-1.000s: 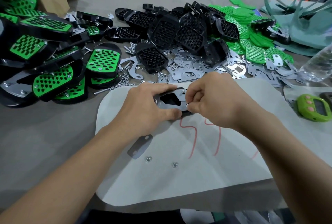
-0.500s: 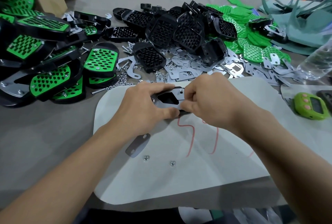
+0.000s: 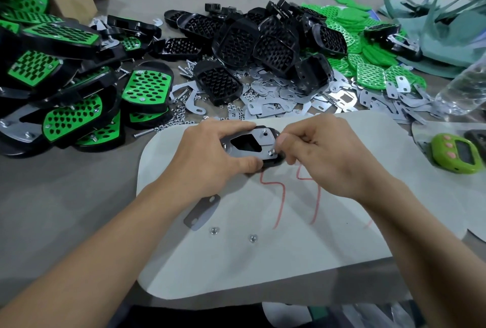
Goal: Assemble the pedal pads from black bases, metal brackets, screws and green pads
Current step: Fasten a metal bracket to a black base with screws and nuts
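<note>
Grey table (image 3: 65, 196), white mat (image 3: 263, 262): right fingertips (image 3: 282, 140) are pinched together beside the near-right screw (image 3: 271, 153) of the metal bracket (image 3: 259, 143); any nut between them is hidden. The bracket caps the black base (image 3: 274, 164), long axis left-right, gripped by the left hand (image 3: 207, 154). Versus earlier, the right hand (image 3: 323, 159) sits further right, uncovering both screws.

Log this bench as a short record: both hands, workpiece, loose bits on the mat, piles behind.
left hand: grips base with bracket on top
right hand: fingers curled at the bracket's near-right fastener; pinch unclear
mat: one loose plate and two nuts, nearer the person
piles: finished pedals left, black bases centre, green pads right, brackets in front of the bases
other: green timer at right
</note>
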### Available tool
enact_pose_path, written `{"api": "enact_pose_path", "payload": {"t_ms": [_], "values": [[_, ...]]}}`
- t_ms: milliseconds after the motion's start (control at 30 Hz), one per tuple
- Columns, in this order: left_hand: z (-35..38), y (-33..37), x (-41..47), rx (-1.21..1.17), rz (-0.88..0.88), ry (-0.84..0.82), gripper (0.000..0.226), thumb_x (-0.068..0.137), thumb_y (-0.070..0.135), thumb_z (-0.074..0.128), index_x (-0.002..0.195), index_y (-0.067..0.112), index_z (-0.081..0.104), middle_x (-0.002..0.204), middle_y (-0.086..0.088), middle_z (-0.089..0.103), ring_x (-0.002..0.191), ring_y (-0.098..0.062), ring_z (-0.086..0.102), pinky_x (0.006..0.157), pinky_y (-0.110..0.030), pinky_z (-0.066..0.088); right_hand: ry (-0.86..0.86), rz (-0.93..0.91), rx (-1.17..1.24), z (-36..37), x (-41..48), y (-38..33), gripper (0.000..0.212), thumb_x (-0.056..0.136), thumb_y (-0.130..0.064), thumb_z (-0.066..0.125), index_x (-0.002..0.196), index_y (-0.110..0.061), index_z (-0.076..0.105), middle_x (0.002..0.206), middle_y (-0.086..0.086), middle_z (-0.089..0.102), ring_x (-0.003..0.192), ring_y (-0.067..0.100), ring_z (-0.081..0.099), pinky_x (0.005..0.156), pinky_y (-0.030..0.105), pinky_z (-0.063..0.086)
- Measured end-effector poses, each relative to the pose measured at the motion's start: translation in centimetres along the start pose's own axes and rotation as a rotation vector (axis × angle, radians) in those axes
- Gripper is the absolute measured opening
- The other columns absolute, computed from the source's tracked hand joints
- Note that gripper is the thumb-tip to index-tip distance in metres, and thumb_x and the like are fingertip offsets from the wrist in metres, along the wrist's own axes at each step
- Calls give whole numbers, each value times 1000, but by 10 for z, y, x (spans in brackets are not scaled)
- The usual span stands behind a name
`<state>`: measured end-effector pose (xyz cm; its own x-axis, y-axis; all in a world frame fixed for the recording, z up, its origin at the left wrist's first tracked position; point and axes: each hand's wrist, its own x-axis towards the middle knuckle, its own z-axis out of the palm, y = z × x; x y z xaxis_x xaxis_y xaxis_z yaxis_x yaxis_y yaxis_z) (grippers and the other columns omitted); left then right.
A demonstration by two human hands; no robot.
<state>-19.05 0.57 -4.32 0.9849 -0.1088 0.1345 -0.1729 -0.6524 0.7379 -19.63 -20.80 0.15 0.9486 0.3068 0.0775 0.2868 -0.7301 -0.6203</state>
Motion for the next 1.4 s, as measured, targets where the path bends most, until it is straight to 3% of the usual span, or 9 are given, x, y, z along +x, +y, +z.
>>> {"api": "enact_pose_path", "payload": {"t_ms": [133,267,367,500,633,800,933,1100,1400], "values": [[0,-1,0,2,7,8,67,59,52,92,122,50,69,115,16,65,104,0,59,82,2,35,35,36,204,-1,-3,3,31,87,-39,54,72,-20,74,62,1,66,55,9,57,51,16,45],[0,-1,0,-8,24,13,66,58,52,91,120,48,71,101,31,60,95,26,51,81,6,32,-50,67,298,7,-6,7,29,89,-39,55,83,-19,77,62,5,65,54,10,52,57,26,45],[1,-1,0,-9,37,-7,65,58,50,92,119,49,70,107,25,64,99,22,52,81,4,33,115,133,239,12,-6,9,42,90,-40,54,64,-8,64,53,9,61,49,14,50,54,28,41],[2,-3,0,-10,47,-2,66,57,55,89,120,51,70,109,24,64,103,21,51,82,4,33,-27,95,522,11,-10,7,24,90,-29,57,86,-14,75,59,10,60,50,9,45,55,24,39],[2,-3,0,-18,33,-7,65,58,54,90,120,51,69,111,25,64,104,18,53,81,3,34,106,126,450,11,-11,11,36,87,-35,57,66,-11,72,51,5,59,50,16,49,59,32,42],[2,-3,-1,-26,42,-2,65,58,53,91,120,50,70,107,28,63,103,23,51,81,3,34,0,93,506,13,-16,7,22,91,-26,58,87,-19,78,56,2,61,50,6,48,55,20,42],[3,-2,1,-29,17,6,65,56,52,91,117,52,70,107,23,65,100,19,53,77,3,35,161,185,347,17,-11,6,34,89,-38,56,70,-14,71,53,6,62,49,12,49,57,34,46],[2,-2,1,-37,24,-2,65,56,52,93,118,49,71,102,31,63,100,28,49,79,5,34,20,125,433,15,-15,3,23,88,-32,57,83,-23,78,56,2,63,49,5,50,55,21,40],[2,-3,1,-56,19,-22,65,56,54,91,118,48,72,107,29,67,105,19,56,83,1,38,-5,148,414,13,-14,0,20,89,-22,59,84,-22,78,56,0,62,51,8,50,56,23,41]]}}
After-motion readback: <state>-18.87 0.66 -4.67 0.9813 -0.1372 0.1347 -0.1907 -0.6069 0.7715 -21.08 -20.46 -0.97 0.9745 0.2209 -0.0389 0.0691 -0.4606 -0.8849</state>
